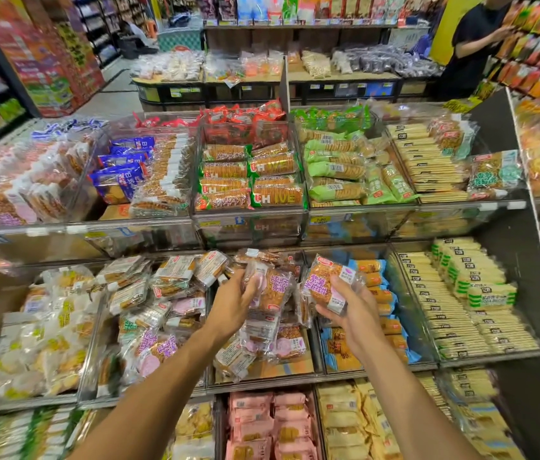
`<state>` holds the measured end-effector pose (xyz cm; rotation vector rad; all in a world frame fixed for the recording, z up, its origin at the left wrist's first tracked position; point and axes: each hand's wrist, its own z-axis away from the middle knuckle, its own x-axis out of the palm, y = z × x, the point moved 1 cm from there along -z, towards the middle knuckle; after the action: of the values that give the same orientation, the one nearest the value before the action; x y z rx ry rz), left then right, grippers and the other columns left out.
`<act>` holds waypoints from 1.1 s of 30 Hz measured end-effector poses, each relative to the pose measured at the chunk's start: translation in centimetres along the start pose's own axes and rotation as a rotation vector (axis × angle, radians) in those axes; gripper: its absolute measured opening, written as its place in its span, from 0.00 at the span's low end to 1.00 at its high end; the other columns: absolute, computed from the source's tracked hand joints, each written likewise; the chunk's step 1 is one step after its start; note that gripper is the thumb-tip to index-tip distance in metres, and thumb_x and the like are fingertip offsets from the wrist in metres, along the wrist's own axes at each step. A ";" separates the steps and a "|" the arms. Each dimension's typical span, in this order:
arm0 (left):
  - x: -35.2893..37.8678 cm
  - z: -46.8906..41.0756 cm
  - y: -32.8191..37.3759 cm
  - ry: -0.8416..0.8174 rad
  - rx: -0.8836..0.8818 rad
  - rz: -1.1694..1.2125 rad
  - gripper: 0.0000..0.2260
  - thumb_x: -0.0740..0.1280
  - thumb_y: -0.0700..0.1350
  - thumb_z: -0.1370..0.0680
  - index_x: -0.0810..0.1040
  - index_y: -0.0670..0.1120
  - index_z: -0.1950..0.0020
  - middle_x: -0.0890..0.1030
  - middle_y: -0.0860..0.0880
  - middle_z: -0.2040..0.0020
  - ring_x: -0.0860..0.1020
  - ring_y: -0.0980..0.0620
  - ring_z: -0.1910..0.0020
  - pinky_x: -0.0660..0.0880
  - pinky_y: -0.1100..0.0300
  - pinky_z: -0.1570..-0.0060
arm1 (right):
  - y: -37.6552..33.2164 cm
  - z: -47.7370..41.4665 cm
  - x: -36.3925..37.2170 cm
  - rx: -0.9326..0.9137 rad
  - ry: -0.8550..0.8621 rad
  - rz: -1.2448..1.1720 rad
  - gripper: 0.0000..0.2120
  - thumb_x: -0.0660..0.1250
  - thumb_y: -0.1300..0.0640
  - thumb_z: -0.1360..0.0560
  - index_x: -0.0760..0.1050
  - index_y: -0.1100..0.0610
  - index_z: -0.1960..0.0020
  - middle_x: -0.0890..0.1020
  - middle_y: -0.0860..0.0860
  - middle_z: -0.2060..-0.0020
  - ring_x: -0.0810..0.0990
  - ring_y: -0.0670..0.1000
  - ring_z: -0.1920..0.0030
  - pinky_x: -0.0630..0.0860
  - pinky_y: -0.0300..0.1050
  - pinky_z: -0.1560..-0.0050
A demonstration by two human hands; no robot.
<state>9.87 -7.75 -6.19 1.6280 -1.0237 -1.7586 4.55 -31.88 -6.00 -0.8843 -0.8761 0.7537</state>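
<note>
Clear plastic with purple lettering wraps both biscuit packets, held just above the middle-shelf compartment [295,365]. The left hand [235,303] curls its fingers round the left packet [273,288]. The right hand [351,313] grips the right packet [323,283] from below, thumb across its face, label up, probably so each can be faced and set down tidily. That compartment holds a loose heap of the same packets, while the one beside it holds stacked blue-wrapped biscuits [378,293]

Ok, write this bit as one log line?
left hand: grips left packet | right hand: grips right packet | facing: snack shelf
</note>
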 end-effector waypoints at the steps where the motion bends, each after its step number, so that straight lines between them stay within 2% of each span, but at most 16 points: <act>1: -0.2 0.3 -0.2 -0.024 -0.024 0.049 0.16 0.59 0.61 0.16 0.75 0.49 0.43 0.80 0.57 0.58 0.78 0.59 0.62 0.77 0.64 0.58 | 0.0 0.1 0.2 -0.008 -0.014 0.012 0.44 0.84 0.46 0.32 0.68 0.58 0.23 0.78 0.58 0.29 0.86 0.56 0.42 0.86 0.57 0.51; 3: -0.7 1.0 0.3 -0.106 -0.134 0.229 0.17 0.61 0.60 0.16 0.73 0.47 0.51 0.75 0.54 0.58 0.75 0.57 0.64 0.81 0.53 0.57 | -0.1 0.4 0.8 -0.019 -0.035 0.038 0.34 0.79 0.51 0.26 0.70 0.58 0.26 0.82 0.57 0.34 0.88 0.55 0.46 0.86 0.57 0.51; 5: -1.0 1.8 1.3 -0.204 -0.301 0.466 0.13 0.62 0.52 0.14 0.77 0.44 0.47 0.78 0.52 0.51 0.80 0.56 0.67 0.82 0.59 0.61 | -0.2 0.5 1.2 -0.013 -0.052 0.050 0.26 0.76 0.55 0.23 0.72 0.57 0.29 0.83 0.54 0.39 0.88 0.52 0.49 0.85 0.59 0.49; 7: -1.2 2.5 1.8 -0.272 -0.399 0.597 0.11 0.61 0.46 0.14 0.79 0.41 0.40 0.80 0.54 0.46 0.80 0.59 0.72 0.77 0.67 0.69 | -0.2 0.6 1.5 -0.003 -0.066 0.066 0.23 0.76 0.55 0.23 0.73 0.57 0.31 0.83 0.52 0.39 0.88 0.50 0.50 0.85 0.60 0.48; 9: -1.7 3.2 1.4 -0.307 -0.435 0.678 0.12 0.63 0.45 0.15 0.78 0.38 0.38 0.85 0.50 0.52 0.79 0.59 0.74 0.74 0.69 0.73 | -0.4 0.7 1.6 0.003 -0.079 0.088 0.20 0.76 0.56 0.23 0.75 0.58 0.33 0.86 0.55 0.43 0.88 0.52 0.50 0.86 0.58 0.49; 12: -2.8 4.1 0.7 -0.290 -0.457 0.743 0.16 0.69 0.47 0.19 0.77 0.34 0.40 0.87 0.44 0.56 0.81 0.57 0.70 0.80 0.64 0.64 | -0.2 0.7 1.5 0.036 -0.128 0.105 0.19 0.75 0.55 0.22 0.76 0.59 0.34 0.88 0.56 0.47 0.88 0.55 0.48 0.86 0.54 0.51; 14: -3.2 5.0 0.4 -0.264 -0.434 0.704 0.15 0.71 0.48 0.20 0.76 0.36 0.48 0.83 0.49 0.64 0.79 0.58 0.71 0.83 0.58 0.56 | 0.0 0.8 1.5 0.061 -0.156 0.083 0.25 0.78 0.54 0.24 0.74 0.58 0.31 0.85 0.58 0.39 0.87 0.58 0.44 0.86 0.56 0.53; 16: -3.7 6.1 0.9 -0.211 -0.413 0.676 0.13 0.68 0.48 0.17 0.74 0.40 0.55 0.80 0.54 0.69 0.77 0.61 0.73 0.83 0.52 0.47 | 0.0 1.0 1.8 0.085 -0.202 0.100 0.30 0.79 0.51 0.26 0.73 0.58 0.29 0.82 0.58 0.35 0.86 0.60 0.43 0.86 0.59 0.51; 18: -4.2 7.4 0.8 -0.141 -0.392 0.642 0.13 0.61 0.46 0.13 0.75 0.41 0.54 0.80 0.55 0.73 0.79 0.62 0.72 0.81 0.52 0.43 | 0.0 1.6 2.2 0.083 -0.268 0.140 0.23 0.76 0.52 0.24 0.75 0.57 0.32 0.86 0.57 0.41 0.88 0.57 0.47 0.85 0.62 0.47; 20: -4.7 8.4 0.1 -0.129 -0.435 0.662 0.15 0.60 0.47 0.13 0.77 0.35 0.43 0.88 0.47 0.57 0.87 0.52 0.55 0.79 0.46 0.38 | 0.1 2.3 2.8 0.089 -0.322 0.169 0.14 0.74 0.54 0.21 0.77 0.54 0.37 0.88 0.52 0.49 0.89 0.52 0.51 0.84 0.63 0.45; 21: -5.0 8.8 -0.5 -0.093 -0.450 0.686 0.17 0.60 0.48 0.13 0.77 0.33 0.38 0.88 0.43 0.48 0.87 0.46 0.47 0.79 0.43 0.37 | 0.2 2.4 3.0 0.096 -0.348 0.180 0.12 0.73 0.55 0.21 0.77 0.52 0.39 0.88 0.50 0.49 0.89 0.50 0.52 0.84 0.63 0.45; 23: -5.7 10.5 -0.7 -0.028 -0.488 0.718 0.18 0.61 0.48 0.14 0.77 0.34 0.35 0.86 0.41 0.42 0.85 0.43 0.41 0.79 0.43 0.37 | 1.0 2.7 3.6 0.133 -0.398 0.205 0.14 0.74 0.54 0.21 0.77 0.54 0.38 0.87 0.52 0.46 0.88 0.51 0.51 0.84 0.64 0.45; 26: -6.0 13.4 -1.1 0.112 -0.522 0.747 0.13 0.63 0.48 0.14 0.78 0.39 0.37 0.86 0.41 0.42 0.85 0.41 0.41 0.78 0.42 0.36 | 2.6 3.3 5.0 0.180 -0.473 0.265 0.32 0.82 0.45 0.29 0.75 0.56 0.32 0.83 0.56 0.36 0.84 0.59 0.38 0.84 0.65 0.47; 28: -6.5 15.4 -2.0 0.243 -0.564 0.753 0.12 0.64 0.47 0.14 0.79 0.40 0.40 0.87 0.40 0.44 0.86 0.41 0.45 0.79 0.43 0.39 | 4.0 3.5 5.9 0.223 -0.544 0.292 0.45 0.85 0.40 0.37 0.71 0.55 0.27 0.79 0.56 0.30 0.79 0.61 0.32 0.83 0.65 0.45; 30: -7.0 17.8 -3.0 0.337 -0.617 0.737 0.15 0.65 0.48 0.15 0.80 0.38 0.38 0.87 0.39 0.46 0.87 0.42 0.49 0.80 0.45 0.42 | 5.2 4.1 7.0 0.275 -0.607 0.306 0.44 0.85 0.42 0.37 0.71 0.55 0.27 0.79 0.56 0.31 0.80 0.60 0.33 0.85 0.61 0.49; 33: -7.9 21.8 -4.0 0.477 -0.684 0.738 0.13 0.66 0.47 0.15 0.81 0.38 0.41 0.87 0.40 0.49 0.87 0.45 0.56 0.82 0.53 0.56 | 6.4 6.2 8.8 0.302 -0.703 0.362 0.30 0.80 0.47 0.30 0.76 0.55 0.32 0.85 0.57 0.39 0.85 0.60 0.40 0.86 0.58 0.51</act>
<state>-10.12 4.67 -5.15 0.9678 -0.5748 -0.9819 1.77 -19.63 -6.61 -0.5035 -1.1835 1.5236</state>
